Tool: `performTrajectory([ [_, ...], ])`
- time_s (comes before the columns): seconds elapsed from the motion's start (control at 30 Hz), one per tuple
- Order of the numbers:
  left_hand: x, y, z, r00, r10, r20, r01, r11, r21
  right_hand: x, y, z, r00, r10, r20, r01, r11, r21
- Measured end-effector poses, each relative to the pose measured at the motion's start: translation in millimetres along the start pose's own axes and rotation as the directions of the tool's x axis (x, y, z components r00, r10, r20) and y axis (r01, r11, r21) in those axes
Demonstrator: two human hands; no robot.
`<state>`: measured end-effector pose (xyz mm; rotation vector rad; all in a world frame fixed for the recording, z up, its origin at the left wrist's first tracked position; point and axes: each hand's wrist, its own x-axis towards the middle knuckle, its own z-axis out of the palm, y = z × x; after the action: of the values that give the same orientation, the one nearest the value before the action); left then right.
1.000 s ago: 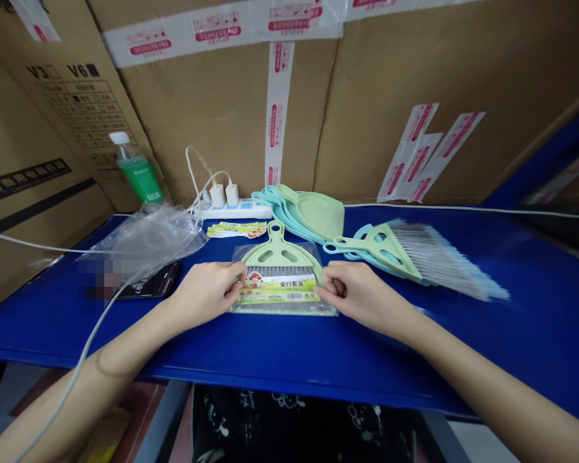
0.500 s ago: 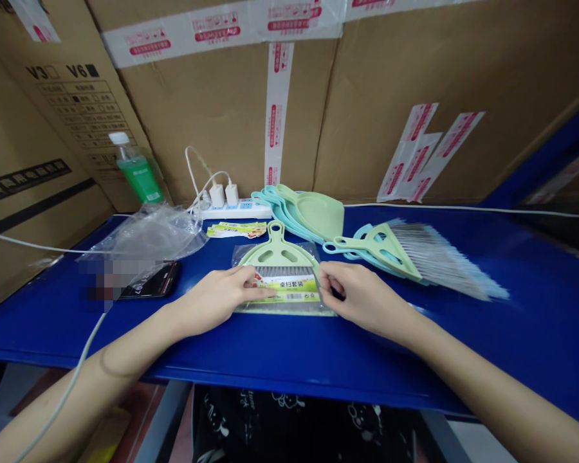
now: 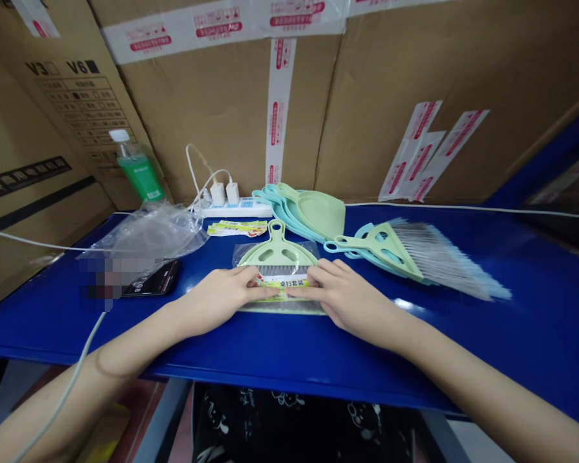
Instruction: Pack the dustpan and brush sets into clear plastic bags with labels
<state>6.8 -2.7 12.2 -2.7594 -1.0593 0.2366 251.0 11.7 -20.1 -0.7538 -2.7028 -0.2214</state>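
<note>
In the middle of the head view, a light green mini dustpan and brush set lies flat in a clear plastic bag, handle pointing away from me. Across its grey bristles sits a yellow-green label card with Chinese print. My left hand is closed on the card's left end, thumb lying along its front. From the other side my right hand closes on the right end, its thumb also across the card. The two thumb tips nearly meet. Fingers cover both ends of the card.
Green and blue dustpans lie stacked behind, with brushes to the right. Spare label cards, a power strip, clear bags, a phone and a green bottle occupy the left. Cardboard walls the back.
My right hand has moved left from the bag's right edge onto the label card, its thumb now stretched across the print. My left hand has stayed almost where it was.
</note>
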Motion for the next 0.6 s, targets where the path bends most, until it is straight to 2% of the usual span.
performTrajectory([
  [0.23, -3, -4, 0.0, 0.999, -0.007, -0.05, 0.008, 1.0, 0.017, -1, 3, -7, 1.0, 0.021, -0.014, -0.021, 1.0, -0.008],
  [0.6, -11, -14, -2.5, 0.992, -0.078, -0.095, 0.074, 0.996, -0.048, -7, 12, -18, 0.992, 0.117, 0.049, -0.122, 0.986, 0.114],
])
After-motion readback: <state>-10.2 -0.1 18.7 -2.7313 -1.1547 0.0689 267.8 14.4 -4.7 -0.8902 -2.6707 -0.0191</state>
